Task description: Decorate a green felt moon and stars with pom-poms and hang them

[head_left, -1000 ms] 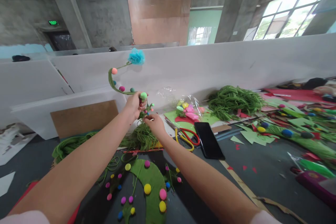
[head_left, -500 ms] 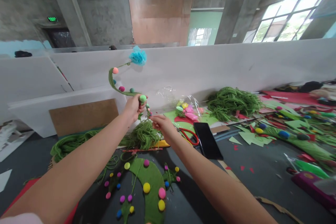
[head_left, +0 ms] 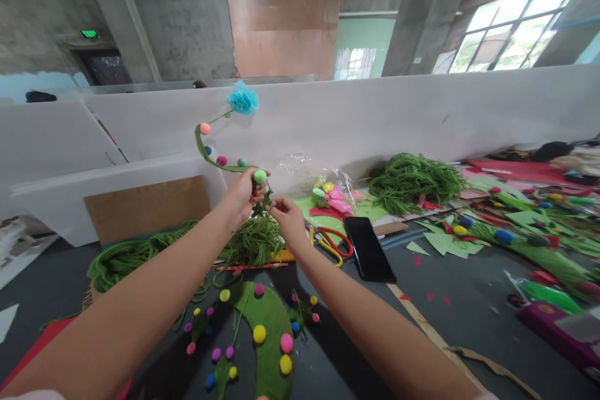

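Observation:
My left hand [head_left: 241,194] is closed around a green felt stem [head_left: 209,153] held up in the air. The stem curls upward, carries small coloured pompoms and ends in a blue paper flower [head_left: 242,99]. My right hand [head_left: 289,219] is just to the right of it, fingers pinched on the stem's lower green sprig below a green pompom [head_left: 260,176]. Under both hands lies a bundle of green yarn [head_left: 253,242]. Nearer to me lies a curved green felt piece [head_left: 268,331] dotted with pompoms.
Red-handled scissors [head_left: 334,242] and a black phone [head_left: 369,249] lie right of my hands. Behind them are a plastic bag of pompoms [head_left: 330,190], a green yarn heap [head_left: 415,180] and felt scraps [head_left: 510,225]. A white partition wall [head_left: 422,119] runs along the back.
My right hand has moved up and left to meet the stem at my left hand. The stem and flower have stayed about where they were.

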### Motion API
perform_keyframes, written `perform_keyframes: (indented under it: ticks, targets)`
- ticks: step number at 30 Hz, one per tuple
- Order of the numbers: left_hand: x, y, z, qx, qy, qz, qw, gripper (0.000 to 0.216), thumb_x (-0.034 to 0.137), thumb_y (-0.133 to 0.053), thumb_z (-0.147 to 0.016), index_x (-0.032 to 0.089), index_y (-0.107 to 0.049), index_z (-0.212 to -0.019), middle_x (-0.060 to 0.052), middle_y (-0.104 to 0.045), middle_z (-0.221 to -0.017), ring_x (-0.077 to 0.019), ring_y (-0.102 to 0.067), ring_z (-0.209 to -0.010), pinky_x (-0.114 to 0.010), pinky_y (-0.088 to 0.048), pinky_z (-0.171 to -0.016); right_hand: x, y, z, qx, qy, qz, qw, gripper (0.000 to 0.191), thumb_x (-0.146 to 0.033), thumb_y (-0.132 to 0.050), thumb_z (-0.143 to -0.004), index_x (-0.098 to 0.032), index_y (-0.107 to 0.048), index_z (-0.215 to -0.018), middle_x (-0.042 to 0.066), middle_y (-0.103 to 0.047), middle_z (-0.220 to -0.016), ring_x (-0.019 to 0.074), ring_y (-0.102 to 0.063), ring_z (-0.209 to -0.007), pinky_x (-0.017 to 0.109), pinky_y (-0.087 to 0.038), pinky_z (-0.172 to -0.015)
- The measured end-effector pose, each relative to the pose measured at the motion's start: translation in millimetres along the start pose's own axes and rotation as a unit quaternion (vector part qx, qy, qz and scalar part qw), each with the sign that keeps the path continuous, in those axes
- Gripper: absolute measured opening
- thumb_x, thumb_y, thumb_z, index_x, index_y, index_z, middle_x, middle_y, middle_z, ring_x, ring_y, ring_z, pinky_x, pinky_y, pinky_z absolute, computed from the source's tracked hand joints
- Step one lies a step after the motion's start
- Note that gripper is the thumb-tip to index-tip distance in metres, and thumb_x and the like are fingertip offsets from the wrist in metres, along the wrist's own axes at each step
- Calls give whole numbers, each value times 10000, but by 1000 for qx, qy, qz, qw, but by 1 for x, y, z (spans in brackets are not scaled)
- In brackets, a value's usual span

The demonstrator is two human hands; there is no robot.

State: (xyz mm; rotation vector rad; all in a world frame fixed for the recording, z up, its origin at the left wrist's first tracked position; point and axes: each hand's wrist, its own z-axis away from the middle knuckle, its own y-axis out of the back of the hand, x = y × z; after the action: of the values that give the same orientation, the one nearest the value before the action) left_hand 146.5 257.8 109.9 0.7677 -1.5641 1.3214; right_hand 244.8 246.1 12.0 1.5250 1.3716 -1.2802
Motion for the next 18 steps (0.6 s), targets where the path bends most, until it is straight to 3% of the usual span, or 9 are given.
perform_keyframes:
  ticks: [4,11,15,18]
  targets:
    - [1,7,-2,0,1,0,1000,113,138,-421,-728,133,-530,-700,69,-346,-404,-48,-260,-316,-147,-158,-312,0,9,4,-58,-27,-38,997,176,-302,-628,-580,-193,-517,-662,-35,-504,-649,122,-450,-645,248,-364,-642]
    - [4,17,1,-30,14,-5,999,73,157,-474,-726,132,-539,-707,75,-338,-415,-49,-260,-317,-147,-157,-299,-12,28,4,-207,-91,-76,971,156,-288,-638,-589,-176,-626,-697,7,-596,-693,144,-532,-687,275,-424,-684]
    - [6,19,4,-59,19,-5,998,125,164,-457,-753,117,-559,-698,64,-344,-408,-50,-257,-325,-147,-162,-303,-18,32,4,-232,-85,-60,967,184,-280,-619,-632,-169,-684,-764,38,-624,-757,150,-529,-705,279,-423,-689]
    - [7,19,5,-75,21,-4,997,147,177,-453,-771,112,-568,-706,61,-344,-399,-54,-260,-328,-154,-182,-309,-18,26,5,-209,-53,-32,976,187,-272,-656,-619,-171,-673,-775,17,-606,-768,144,-507,-716,273,-397,-694]
